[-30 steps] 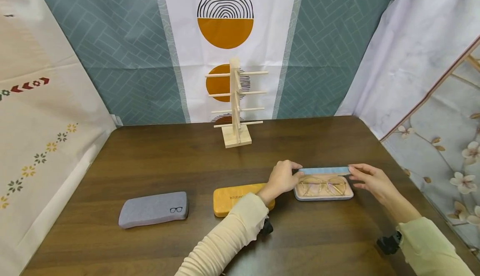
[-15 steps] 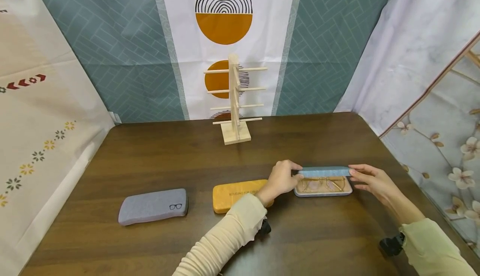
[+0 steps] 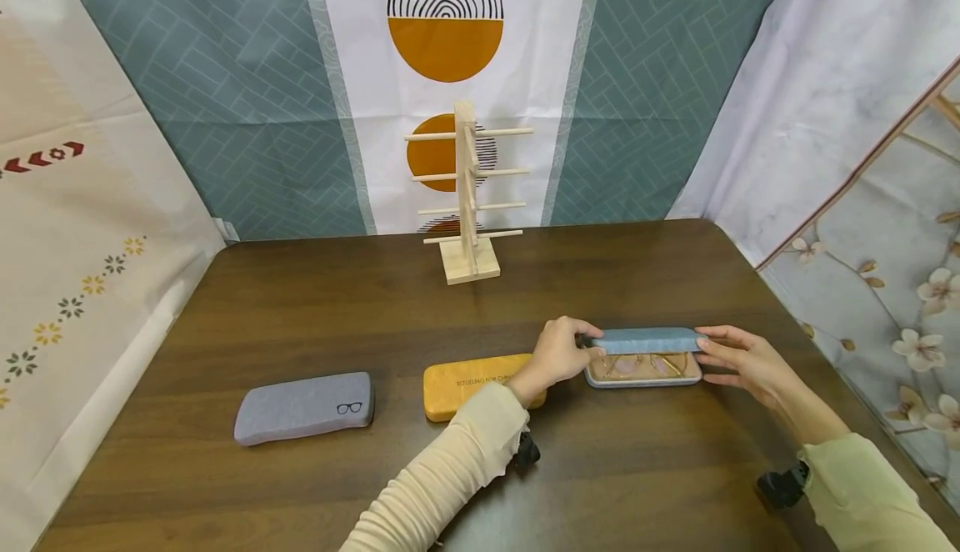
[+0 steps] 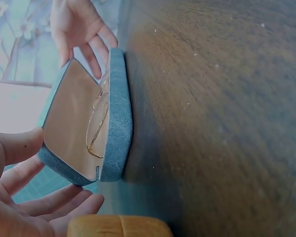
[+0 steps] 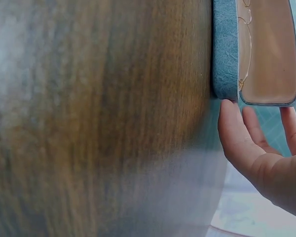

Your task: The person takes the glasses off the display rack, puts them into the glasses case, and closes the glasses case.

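Note:
A blue glasses case (image 3: 647,340) with a pale lining lies at the right of the table, its lid partly raised. Inside rest thin gold-framed glasses (image 4: 94,129), partly covered by the lid in the head view. My left hand (image 3: 562,353) pinches the lid's left end between thumb and fingers. At the other end my right hand (image 3: 742,360) holds the lid's corner, while one of its fingertips (image 5: 228,106) touches the end of the case's base.
A yellow glasses case (image 3: 459,385) lies beside my left wrist, partly behind the sleeve. Further left is a closed grey glasses case (image 3: 303,408) with a glasses print. A wooden display stand (image 3: 467,193) with pegs stands at the back, before a patterned curtain (image 3: 637,93).
The lid of the blue case has tipped down toward me, covering more of the glasses. Both hands keep their hold on it. The head view has tilted slightly downward.

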The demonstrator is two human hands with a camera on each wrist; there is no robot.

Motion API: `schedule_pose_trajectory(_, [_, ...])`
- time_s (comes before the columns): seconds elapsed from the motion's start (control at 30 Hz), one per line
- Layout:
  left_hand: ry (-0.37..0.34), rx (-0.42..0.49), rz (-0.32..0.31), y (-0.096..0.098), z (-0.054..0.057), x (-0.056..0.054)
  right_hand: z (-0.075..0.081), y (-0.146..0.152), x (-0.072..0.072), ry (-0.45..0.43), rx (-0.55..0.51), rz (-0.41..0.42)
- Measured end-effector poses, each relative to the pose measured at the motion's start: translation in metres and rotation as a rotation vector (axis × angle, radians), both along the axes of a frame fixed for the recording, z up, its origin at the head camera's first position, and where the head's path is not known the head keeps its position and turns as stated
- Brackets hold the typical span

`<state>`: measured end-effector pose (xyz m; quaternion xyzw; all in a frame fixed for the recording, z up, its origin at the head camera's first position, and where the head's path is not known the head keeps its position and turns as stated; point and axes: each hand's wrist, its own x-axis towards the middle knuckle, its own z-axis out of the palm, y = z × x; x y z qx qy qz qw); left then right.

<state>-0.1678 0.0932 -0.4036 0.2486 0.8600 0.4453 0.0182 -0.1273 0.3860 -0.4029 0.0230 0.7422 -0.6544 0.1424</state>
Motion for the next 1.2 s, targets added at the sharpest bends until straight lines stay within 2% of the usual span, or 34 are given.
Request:
schedule_pose_trajectory(0.23, [-0.018, -0.032, 0.003, 0.0, 0.0, 0.002, 0.001, 0.001, 0.002, 0.0, 0.027, -0.001])
schedule_pose_trajectory(0.43, [-0.068, -0.182, -0.046, -0.002, -0.002, 0.009, -0.006, -0.006, 0.006, 0.008, 0.241, 0.0])
schedule_pose_trajectory(0.53, [-0.063, -0.201, -0.059, -0.004, 0.0, 0.01, -0.004, -0.014, 0.007, 0.036, 0.341, -0.006])
schedule_pose_trajectory(0.67, [-0.003, -0.13, -0.05, -0.011, 0.004, 0.008, 0.008, -0.028, 0.008, 0.111, 0.479, -0.061])
schedule_pose_trajectory(0.77, [0.039, -0.067, -0.037, -0.02, 0.005, 0.008, 0.017, -0.04, 0.008, 0.167, 0.515, -0.115])
schedule_pose_trajectory(0.93, [0.086, 0.007, -0.018, -0.033, 0.009, 0.011, 0.029, -0.063, 0.009, 0.219, 0.48, -0.131])
schedule_pose_trajectory(1.2, [0.097, 0.116, -0.023, -0.048, 0.02, 0.018, 0.036, -0.092, 0.008, 0.263, 0.377, -0.089])
